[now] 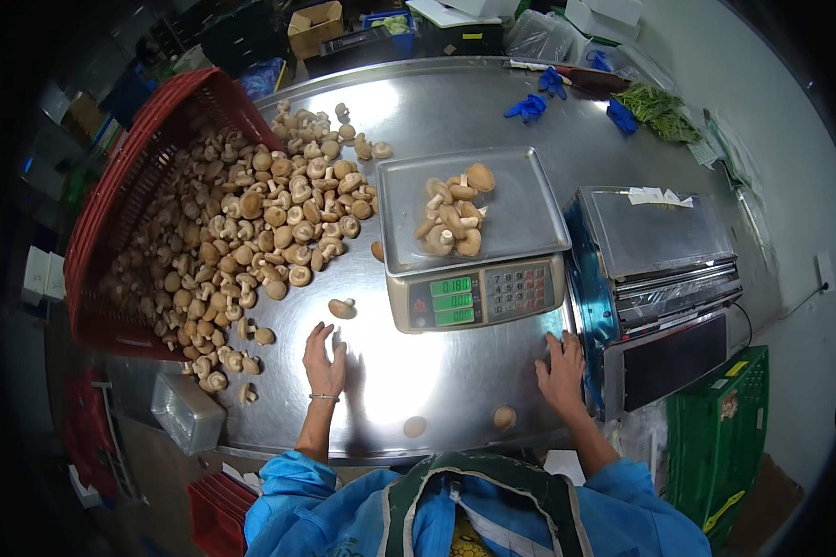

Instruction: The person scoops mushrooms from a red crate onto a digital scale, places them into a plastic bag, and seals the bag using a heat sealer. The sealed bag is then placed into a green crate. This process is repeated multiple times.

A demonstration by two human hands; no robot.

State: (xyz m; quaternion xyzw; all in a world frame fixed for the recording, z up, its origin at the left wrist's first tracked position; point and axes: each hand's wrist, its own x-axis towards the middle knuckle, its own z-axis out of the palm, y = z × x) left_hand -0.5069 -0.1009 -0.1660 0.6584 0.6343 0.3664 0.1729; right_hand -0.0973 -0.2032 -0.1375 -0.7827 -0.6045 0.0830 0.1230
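My left hand is empty, its fingers apart over the steel table, just below a single shiitake mushroom. Low and to the right, my right hand holds nothing, its fingers spread between the digital scale and the film wrapping machine. On the scale's metal pan sits a small heap of shiitake mushrooms; whether a clear tray lies under them I cannot tell. A large pile of mushrooms spills from a tipped red plastic crate on the left.
Clear plastic trays are stacked at the front left table edge. One mushroom lies near the front edge. Blue gloves and green vegetables lie at the back right. A green crate stands right of the table, red crates below left.
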